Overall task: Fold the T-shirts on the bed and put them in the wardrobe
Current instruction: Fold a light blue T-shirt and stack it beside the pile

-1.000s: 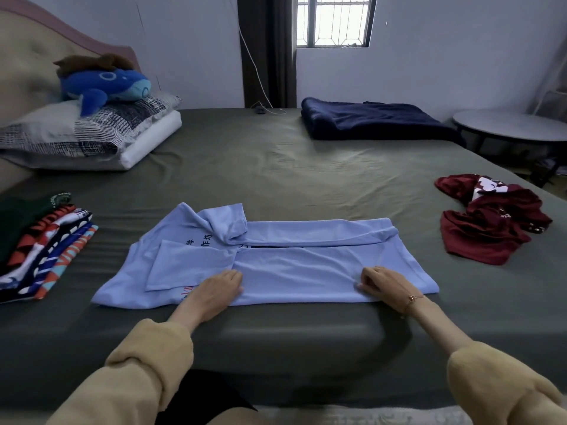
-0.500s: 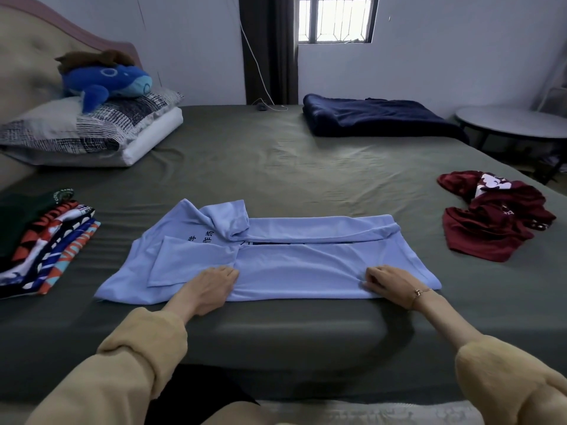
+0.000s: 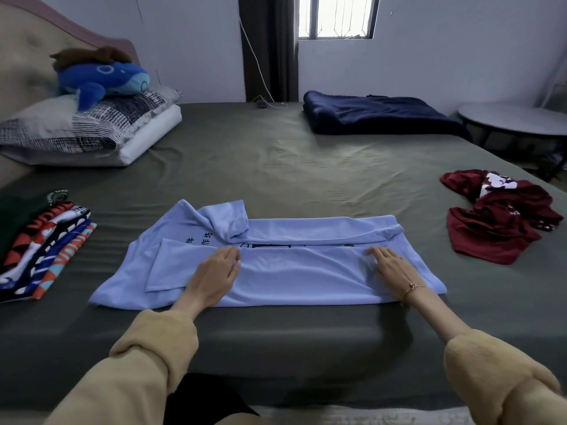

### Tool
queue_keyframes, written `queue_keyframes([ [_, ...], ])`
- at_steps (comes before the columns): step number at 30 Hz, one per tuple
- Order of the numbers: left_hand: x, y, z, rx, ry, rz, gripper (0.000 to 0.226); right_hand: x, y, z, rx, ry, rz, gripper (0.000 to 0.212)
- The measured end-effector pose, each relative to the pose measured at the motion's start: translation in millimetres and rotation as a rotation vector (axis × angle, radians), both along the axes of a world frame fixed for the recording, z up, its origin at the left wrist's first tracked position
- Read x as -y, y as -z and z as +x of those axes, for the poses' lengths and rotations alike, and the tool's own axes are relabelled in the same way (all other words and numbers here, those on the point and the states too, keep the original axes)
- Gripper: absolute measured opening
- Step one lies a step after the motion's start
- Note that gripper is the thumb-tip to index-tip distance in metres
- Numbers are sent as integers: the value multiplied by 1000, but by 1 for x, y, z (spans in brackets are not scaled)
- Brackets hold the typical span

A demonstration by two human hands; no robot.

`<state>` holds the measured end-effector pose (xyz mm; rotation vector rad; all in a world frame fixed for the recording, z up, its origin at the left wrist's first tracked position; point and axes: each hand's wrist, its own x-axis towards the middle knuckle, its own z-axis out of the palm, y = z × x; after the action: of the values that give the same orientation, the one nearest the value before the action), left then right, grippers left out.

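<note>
Both hands, left hand (image 3: 216, 271) and right hand (image 3: 391, 266), press flat, fingers straight, on a blue T-shirt (image 3: 294, 271) between folded shirts (image 3: 43, 243) and a red shirt (image 3: 503, 219) on the bed (image 3: 276, 167).

Light blue T-shirt (image 3: 276, 271) spread flat on bed (image 3: 276, 167), near long edge folded over. Left hand (image 3: 214, 271) and right hand (image 3: 394, 266) rest flat on folded panel (fingers straight). Folded stack (image 3: 40, 243) at left; crumpled maroon T-shirt (image 3: 500, 219) at right.
</note>
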<state>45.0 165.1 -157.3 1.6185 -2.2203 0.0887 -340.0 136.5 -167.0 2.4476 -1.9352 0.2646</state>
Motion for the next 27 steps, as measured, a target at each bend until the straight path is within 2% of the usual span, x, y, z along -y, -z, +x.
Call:
queue_keyframes([
  [2, 8, -1, -3, -74, -73, -7, 33, 9, 1, 1, 20, 8, 23, 38],
  [4, 20, -1, 3, 93, -121, -24, 39, 20, 2, -1, -43, -4, 61, 42],
  [5, 26, 0, 9, 176, -157, 29, 42, 26, 1, -3, -85, 5, 100, 44],
  [8, 38, 9, 28, 255, -273, 197, 49, 39, -1, -10, -216, 58, 127, 42],
  [11, 46, 18, 40, 231, -311, 148, 31, 46, -5, -18, -289, 107, 121, 32],
  [15, 53, 15, 45, 224, -325, 159, 17, 52, -9, -31, -238, 118, 94, 35],
  [16, 55, 14, 45, 222, -317, 162, 17, 52, -10, -34, -232, 131, 84, 40],
  [19, 61, 5, 40, 265, -337, 181, 33, 52, -13, -40, -221, 162, 25, 80],
  [20, 63, 4, 39, 283, -349, 174, 40, 54, -10, -41, -214, 185, -17, 80],
  [22, 67, 5, 36, 328, -364, 159, 43, 57, -1, -40, -223, 231, -74, 65],
  [24, 69, 12, 31, 380, -429, 176, 32, 58, 6, -39, -176, 264, -87, 44],
  [25, 70, 15, 28, 347, -457, 145, 25, 59, 9, -38, -145, 281, -104, 38],
  [27, 72, 17, 21, 280, -490, 75, 20, 57, 10, -31, -140, 303, -164, 38],
])
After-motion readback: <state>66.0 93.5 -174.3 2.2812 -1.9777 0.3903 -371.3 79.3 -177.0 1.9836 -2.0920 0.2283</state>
